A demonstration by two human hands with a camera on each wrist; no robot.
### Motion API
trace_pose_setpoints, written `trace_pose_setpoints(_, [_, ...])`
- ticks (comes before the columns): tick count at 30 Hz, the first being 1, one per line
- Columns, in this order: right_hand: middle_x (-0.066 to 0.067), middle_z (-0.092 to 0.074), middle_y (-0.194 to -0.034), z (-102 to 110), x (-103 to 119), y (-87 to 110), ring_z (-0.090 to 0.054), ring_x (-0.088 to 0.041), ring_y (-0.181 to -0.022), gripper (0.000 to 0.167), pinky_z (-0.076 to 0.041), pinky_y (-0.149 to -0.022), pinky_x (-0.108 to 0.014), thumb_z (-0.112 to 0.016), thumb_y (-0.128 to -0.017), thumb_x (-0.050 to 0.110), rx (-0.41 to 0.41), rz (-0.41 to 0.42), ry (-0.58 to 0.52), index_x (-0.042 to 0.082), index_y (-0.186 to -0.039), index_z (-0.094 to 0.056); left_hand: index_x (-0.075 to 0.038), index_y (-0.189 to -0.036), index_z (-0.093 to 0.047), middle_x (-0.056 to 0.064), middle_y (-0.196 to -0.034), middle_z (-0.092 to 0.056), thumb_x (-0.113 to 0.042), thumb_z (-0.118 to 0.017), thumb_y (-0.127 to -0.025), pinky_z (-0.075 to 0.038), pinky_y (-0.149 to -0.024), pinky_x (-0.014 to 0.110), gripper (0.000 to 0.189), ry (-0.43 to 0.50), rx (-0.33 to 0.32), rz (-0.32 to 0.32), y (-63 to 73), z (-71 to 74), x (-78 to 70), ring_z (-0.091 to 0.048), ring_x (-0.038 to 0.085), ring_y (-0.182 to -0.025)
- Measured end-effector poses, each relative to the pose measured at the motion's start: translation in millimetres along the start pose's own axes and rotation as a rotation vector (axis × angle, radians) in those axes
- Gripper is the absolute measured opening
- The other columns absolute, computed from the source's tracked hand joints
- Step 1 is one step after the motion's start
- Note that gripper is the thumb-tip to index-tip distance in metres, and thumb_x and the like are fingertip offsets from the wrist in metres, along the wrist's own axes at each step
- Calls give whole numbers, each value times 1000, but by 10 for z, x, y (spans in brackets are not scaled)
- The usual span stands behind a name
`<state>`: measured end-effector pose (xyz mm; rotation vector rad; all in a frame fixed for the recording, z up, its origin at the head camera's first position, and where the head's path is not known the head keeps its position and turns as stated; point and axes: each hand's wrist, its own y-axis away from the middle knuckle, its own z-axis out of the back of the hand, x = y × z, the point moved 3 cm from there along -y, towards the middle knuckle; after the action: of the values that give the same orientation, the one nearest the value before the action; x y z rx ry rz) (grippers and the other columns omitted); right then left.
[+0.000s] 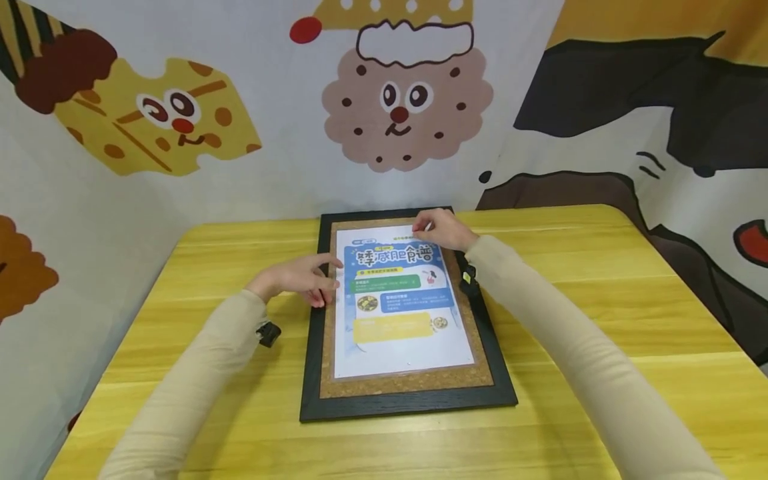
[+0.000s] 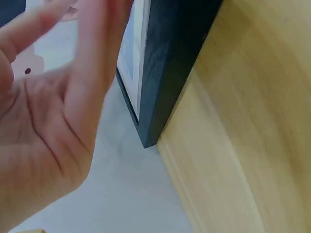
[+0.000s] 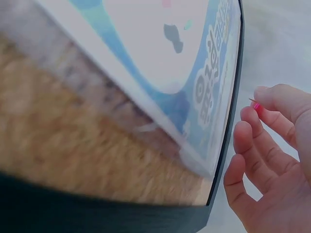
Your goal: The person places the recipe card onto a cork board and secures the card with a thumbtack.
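Right hand (image 1: 443, 230): thumb and finger pinch a pink push pin (image 3: 256, 104) near the far end of the poster (image 1: 401, 307); its needle points up-left in the right wrist view. Poster lies on the corkboard (image 1: 408, 384), long axis running away from the person, heading farthest. Left hand (image 1: 297, 277): fingers loosely extended at the left edge; contact cannot be confirmed.
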<state>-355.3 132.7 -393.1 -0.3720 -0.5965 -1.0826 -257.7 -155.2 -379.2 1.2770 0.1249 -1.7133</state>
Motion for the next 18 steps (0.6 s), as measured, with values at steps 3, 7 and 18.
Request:
trace_pose_setpoints(3, [-9, -62, -99, -24, 45, -53, -55, -24, -87, 10, -45, -76, -36, -66, -92, 12, 7, -19, -3, 6, -101, -66, 3, -143, -37, 28, -112, -58, -15, -61, -95, -50, -81, 44, 57, -147, -137, -37, -24, 61, 28, -61, 34, -91])
trace_pose_setpoints(7, [-8, -61, -101, -92, 83, -75, -55, -23, -89, 10, -45, -78, -36, -66, -93, 13, 10, -44, -33, 7, -101, -67, 1, -145, -38, 32, -145, -30, -22, -73, -87, -34, -99, 58, 72, -355, -226, -12, -75, 53, 99, -35, 47, -127])
trace_pose_setpoints(18, [-4, -63, -96, -206, 141, -167, -56, -21, -88, 12, -44, -82, -37, -69, -91, 17, -3, -77, -2, 11, -101, -67, -5, -153, -26, 22, -157, -1, -29, -80, -81, -20, -102, 68, 93, -378, -215, 24, -195, 78, 213, -5, 52, -137])
